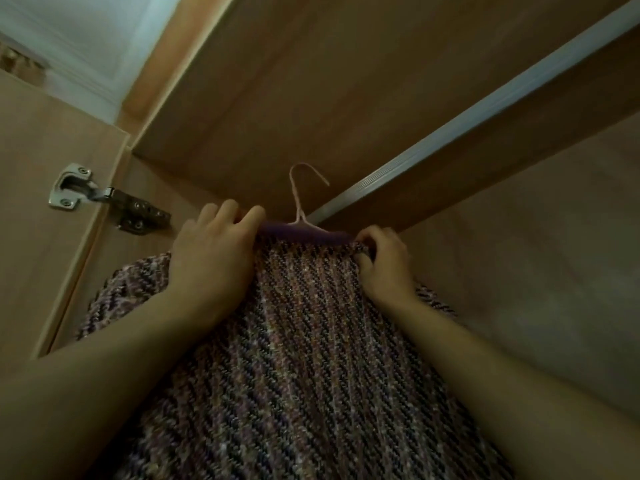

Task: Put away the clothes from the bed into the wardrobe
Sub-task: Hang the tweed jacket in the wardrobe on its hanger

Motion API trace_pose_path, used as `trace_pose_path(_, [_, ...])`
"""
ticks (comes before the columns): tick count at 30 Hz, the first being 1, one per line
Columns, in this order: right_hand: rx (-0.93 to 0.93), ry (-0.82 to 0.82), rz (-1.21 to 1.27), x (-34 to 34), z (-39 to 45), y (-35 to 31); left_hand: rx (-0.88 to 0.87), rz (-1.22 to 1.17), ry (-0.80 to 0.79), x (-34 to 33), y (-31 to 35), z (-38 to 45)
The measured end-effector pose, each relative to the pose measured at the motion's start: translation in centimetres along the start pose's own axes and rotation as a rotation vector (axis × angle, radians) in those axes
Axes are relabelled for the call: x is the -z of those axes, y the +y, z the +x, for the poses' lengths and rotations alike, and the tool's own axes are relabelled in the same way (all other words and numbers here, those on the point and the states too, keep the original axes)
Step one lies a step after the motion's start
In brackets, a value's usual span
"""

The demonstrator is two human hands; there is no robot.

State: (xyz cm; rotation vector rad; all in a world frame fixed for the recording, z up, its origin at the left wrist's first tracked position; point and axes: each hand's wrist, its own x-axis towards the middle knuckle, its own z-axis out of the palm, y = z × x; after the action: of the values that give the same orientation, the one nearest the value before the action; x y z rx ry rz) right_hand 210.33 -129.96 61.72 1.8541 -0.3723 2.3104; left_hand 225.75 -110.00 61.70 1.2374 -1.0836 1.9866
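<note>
A purple and white knitted sweater (304, 341) hangs on a pink wire hanger (300, 199) and fills the lower middle of the view. The hanger's hook points up, just below and to the left of the metal wardrobe rail (450, 133), and does not sit on it. My left hand (211, 258) grips the sweater's left shoulder near the purple collar (301, 233). At the right shoulder, my right hand (384, 261) pinches the knit with curled fingers. Both forearms reach up from the bottom corners.
The wardrobe's wooden top panel (311, 81) is close overhead. Its open door (41, 168) stands at the left with a metal hinge (104, 195). The wardrobe's wooden wall (536, 254) lies to the right. A white ceiling (79, 36) shows at upper left.
</note>
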Motion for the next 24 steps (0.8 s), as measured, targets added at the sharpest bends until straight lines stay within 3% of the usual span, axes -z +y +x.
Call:
trace_pose_path(5, [-0.061,-0.033,0.046,-3.0,-0.2,2.4,-0.061,0.021,0.004,-2.6,0.1,-0.6])
trace_pose_path(9, [-0.145,-0.127,0.085,-4.8,-2.4,5.9,-0.097,0.059,-0.133,-5.1,2.1,-2.4])
trace_pose_path(14, [-0.078,-0.242,0.120,-5.5,-5.7,6.3,-0.168,0.189,-0.145,-5.4,1.8,-5.7])
trace_pose_path(16, [-0.063,-0.343,-0.005,-5.4,-7.3,6.1,-0.198,0.249,-0.227,-4.5,1.8,-7.3])
trace_pose_path(19, [-0.182,-0.523,-0.209,-4.9,-10.6,6.1,-0.207,0.286,-0.402,-2.6,2.5,-10.2])
trace_pose_path(24, [-0.193,-0.624,-0.247,-6.0,-16.0,7.2,-0.204,0.291,-0.625,-1.0,4.1,-15.3])
